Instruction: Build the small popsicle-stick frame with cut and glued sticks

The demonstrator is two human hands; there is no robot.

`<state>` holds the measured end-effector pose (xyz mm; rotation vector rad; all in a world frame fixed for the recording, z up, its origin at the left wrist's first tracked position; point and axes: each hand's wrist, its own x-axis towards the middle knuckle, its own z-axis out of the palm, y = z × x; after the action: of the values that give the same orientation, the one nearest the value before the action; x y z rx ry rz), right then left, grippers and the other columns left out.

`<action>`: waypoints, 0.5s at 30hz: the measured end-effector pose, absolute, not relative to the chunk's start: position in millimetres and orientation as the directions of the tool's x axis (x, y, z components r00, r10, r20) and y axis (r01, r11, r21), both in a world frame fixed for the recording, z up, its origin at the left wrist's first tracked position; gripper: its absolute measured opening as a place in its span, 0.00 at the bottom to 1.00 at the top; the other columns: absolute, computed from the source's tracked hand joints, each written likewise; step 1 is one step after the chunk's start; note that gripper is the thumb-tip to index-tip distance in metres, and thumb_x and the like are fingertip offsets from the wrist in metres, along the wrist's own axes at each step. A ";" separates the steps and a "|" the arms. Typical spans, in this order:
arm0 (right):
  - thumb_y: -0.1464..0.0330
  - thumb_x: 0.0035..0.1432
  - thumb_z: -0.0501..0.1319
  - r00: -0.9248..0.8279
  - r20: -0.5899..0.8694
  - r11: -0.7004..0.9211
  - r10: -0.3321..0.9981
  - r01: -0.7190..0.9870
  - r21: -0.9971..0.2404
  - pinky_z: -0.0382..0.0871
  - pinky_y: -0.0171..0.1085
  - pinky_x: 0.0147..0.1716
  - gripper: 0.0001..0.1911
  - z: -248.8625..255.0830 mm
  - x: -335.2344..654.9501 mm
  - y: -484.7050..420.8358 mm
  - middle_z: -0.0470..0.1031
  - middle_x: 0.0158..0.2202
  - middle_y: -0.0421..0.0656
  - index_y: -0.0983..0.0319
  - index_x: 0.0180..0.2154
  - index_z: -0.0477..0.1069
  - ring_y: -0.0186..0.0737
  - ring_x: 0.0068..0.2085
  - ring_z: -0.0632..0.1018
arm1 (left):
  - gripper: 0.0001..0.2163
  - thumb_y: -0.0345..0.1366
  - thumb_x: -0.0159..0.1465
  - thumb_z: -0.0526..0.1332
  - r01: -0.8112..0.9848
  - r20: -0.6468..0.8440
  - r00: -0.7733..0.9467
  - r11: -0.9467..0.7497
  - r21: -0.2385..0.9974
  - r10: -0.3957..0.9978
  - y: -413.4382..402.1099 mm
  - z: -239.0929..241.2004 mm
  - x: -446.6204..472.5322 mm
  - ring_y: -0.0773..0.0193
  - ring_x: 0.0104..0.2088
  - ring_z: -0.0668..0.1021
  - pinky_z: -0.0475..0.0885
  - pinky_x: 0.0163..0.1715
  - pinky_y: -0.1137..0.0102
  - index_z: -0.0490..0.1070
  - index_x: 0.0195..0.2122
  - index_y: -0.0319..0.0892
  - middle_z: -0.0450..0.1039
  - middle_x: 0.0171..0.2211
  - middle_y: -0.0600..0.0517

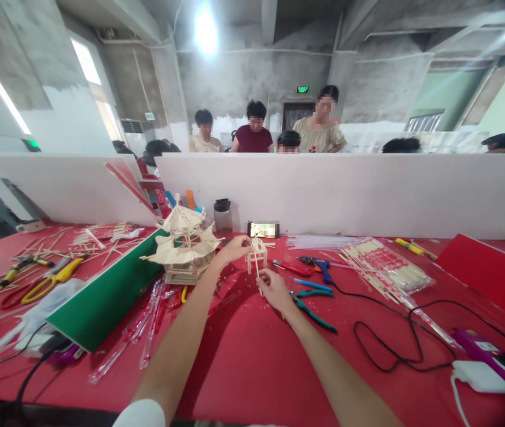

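In the centre of the red table stands a small pavilion-like model (264, 256) made of thin wooden sticks, with upright legs and a pointed top. My left hand (234, 249) reaches to its upper left side, fingertips pinched together at the top of the model. My right hand (274, 289) is closed on the lower part of a wooden stick (256, 260), which slants up across the model's front. Whether the left fingertips also touch that stick, I cannot tell. To the left is a larger tiered wooden pavilion (185, 249), partly behind my left forearm.
Right: green-handled pliers (317, 308), blue glue gun (321, 267), red-handled cutter (294, 268), bundled sticks (381, 267), black cable. Left: green board (105, 296), yellow-handled scissors (51, 281), plastic wrappers. Behind: phone (263, 229), bottle (222, 216), white partition (345, 196), several people beyond.
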<state>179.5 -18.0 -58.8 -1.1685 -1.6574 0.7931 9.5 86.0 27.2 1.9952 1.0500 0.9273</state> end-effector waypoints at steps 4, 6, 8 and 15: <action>0.62 0.58 0.56 -0.116 0.311 0.332 0.943 0.340 -0.880 0.69 0.34 0.25 0.12 -59.3 179.0 -18.1 0.76 0.28 0.42 0.61 0.39 0.70 0.37 0.25 0.76 | 0.08 0.39 0.56 0.61 0.380 0.269 0.432 -0.444 0.811 0.861 83.6 28.1 9.0 0.69 0.24 0.66 0.63 0.28 0.73 0.66 0.29 0.39 0.65 0.23 0.57; 0.62 0.58 0.56 -0.123 0.308 0.332 0.943 0.326 -0.885 0.69 0.33 0.25 0.12 -58.1 178.6 -19.4 0.75 0.28 0.41 0.61 0.39 0.70 0.37 0.25 0.76 | 0.10 0.41 0.58 0.59 0.389 0.268 0.432 -0.446 0.806 0.861 81.3 28.7 8.3 0.69 0.23 0.66 0.62 0.27 0.73 0.65 0.29 0.39 0.64 0.22 0.57; 0.62 0.58 0.55 -0.132 0.301 0.328 0.945 0.309 -0.893 0.69 0.33 0.24 0.12 -56.5 178.1 -21.0 0.75 0.28 0.41 0.61 0.39 0.70 0.36 0.24 0.75 | 0.11 0.43 0.60 0.58 0.413 0.270 0.435 -0.457 0.788 0.859 79.6 29.2 7.4 0.69 0.22 0.66 0.61 0.26 0.73 0.65 0.30 0.40 0.64 0.21 0.58; 0.62 0.58 0.55 -0.138 0.301 0.329 0.944 0.292 -0.898 0.69 0.33 0.25 0.10 -52.8 176.2 -24.0 0.75 0.28 0.40 0.61 0.37 0.69 0.36 0.25 0.76 | 0.10 0.42 0.62 0.56 0.459 0.304 0.450 -0.509 0.728 0.840 79.8 31.5 4.3 0.68 0.26 0.68 0.63 0.28 0.73 0.64 0.30 0.41 0.66 0.24 0.56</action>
<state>176.2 -24.0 -52.8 -1.1343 -1.6407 0.8570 4.3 79.8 31.5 2.1451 1.0828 0.8921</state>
